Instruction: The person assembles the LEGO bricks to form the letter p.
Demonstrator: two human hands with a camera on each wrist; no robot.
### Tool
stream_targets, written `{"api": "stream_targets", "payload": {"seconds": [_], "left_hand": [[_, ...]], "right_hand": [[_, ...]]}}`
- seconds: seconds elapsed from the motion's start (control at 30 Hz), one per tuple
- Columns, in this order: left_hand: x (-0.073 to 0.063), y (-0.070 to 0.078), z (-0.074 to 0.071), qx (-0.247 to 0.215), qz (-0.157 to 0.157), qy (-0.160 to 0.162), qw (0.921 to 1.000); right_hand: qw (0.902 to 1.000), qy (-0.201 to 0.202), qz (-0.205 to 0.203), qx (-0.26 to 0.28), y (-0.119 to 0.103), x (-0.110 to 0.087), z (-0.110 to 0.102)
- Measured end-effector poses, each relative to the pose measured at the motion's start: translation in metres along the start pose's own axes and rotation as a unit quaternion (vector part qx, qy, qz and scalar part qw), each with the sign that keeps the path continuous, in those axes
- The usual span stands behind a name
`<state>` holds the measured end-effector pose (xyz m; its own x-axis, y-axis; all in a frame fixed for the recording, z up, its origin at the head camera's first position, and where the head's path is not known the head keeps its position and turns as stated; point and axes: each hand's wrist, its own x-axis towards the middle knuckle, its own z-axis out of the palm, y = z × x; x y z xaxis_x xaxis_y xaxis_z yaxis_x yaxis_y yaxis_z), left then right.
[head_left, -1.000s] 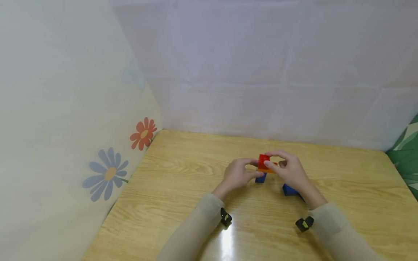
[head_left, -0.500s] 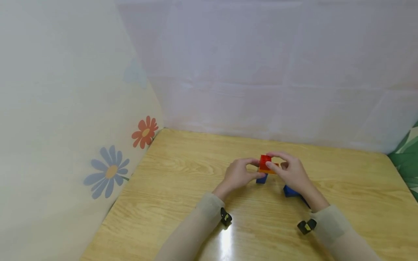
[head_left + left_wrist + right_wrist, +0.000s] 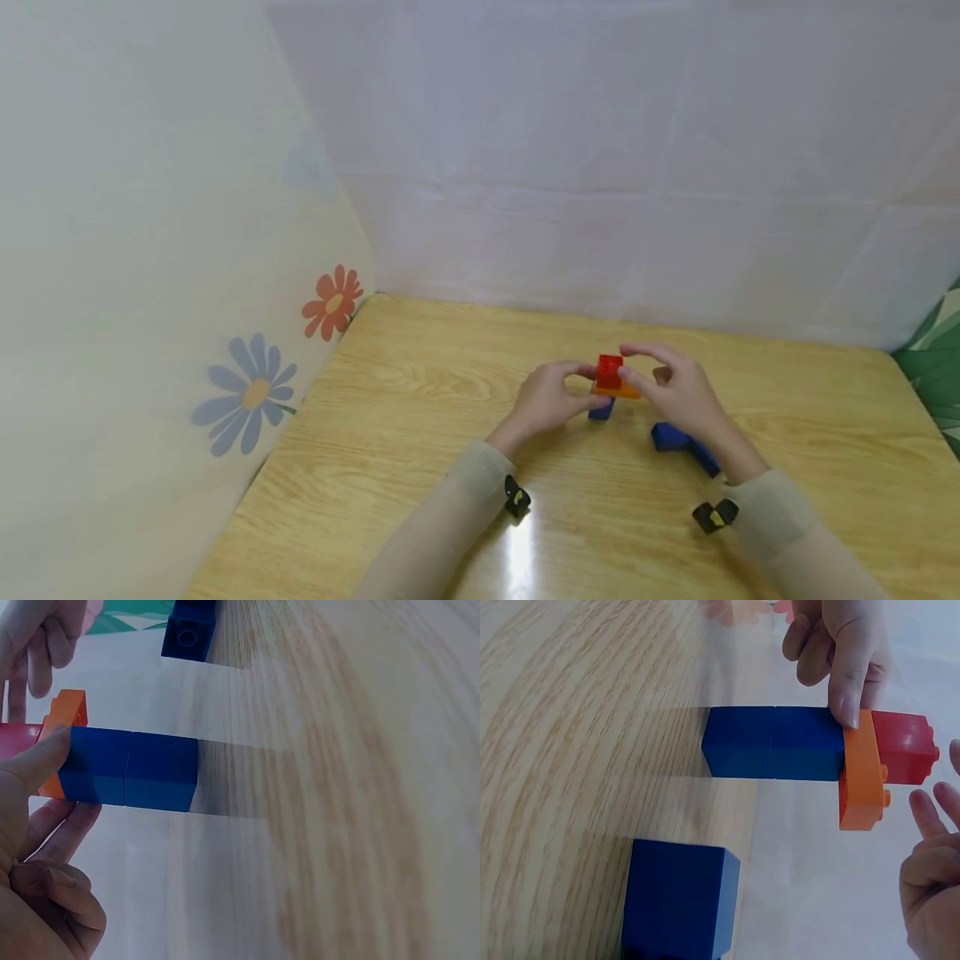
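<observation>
- Your left hand (image 3: 549,402) pinches the stack at the seam between the orange block (image 3: 861,776) and the upper blue block (image 3: 808,742), thumb on one side and fingers on the other
- Your right hand (image 3: 686,396) has its thumb and index finger spread wide just right of the red block (image 3: 904,748), and it grips nothing
- The stack stands upright on the wooden table (image 3: 375,467), right of the middle of the scene: lower blue block (image 3: 739,742), upper blue one, orange, then red on top
- Orange sticks out to the right beyond the red
- Two loose blue pieces (image 3: 669,437) lie to the right of the stack and nearer you, close together, beside your right wrist
- Flowers (image 3: 257,393) show on the pale wall covering at the left, with a plain pale sheet (image 3: 525,150) at the far side
</observation>
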<state>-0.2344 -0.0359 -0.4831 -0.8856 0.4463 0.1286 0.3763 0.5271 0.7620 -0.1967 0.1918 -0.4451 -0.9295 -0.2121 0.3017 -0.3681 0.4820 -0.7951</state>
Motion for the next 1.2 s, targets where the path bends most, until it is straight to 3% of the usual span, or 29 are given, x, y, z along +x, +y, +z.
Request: {"api": "stream_targets", "payload": {"seconds": [0.5, 1.03, 1.2], "left_hand": [[0.0, 0.005, -0.004, -0.004, -0.008, 0.005, 1.0], [0.0, 0.009, -0.004, 0.008, -0.009, 0.003, 0.9999], [-0.001, 0.008, -0.004, 0.009, -0.012, 0.006, 0.9999]], "right_hand": [[0.9997, -0.003, 0.013, -0.019, 0.016, -0.019, -0.027], [0.9973, -0.07, 0.012, -0.018, 0.057, -0.052, -0.049], [0.9938, -0.095, 0.019, -0.054, 0.065, -0.059, -0.054]]}}
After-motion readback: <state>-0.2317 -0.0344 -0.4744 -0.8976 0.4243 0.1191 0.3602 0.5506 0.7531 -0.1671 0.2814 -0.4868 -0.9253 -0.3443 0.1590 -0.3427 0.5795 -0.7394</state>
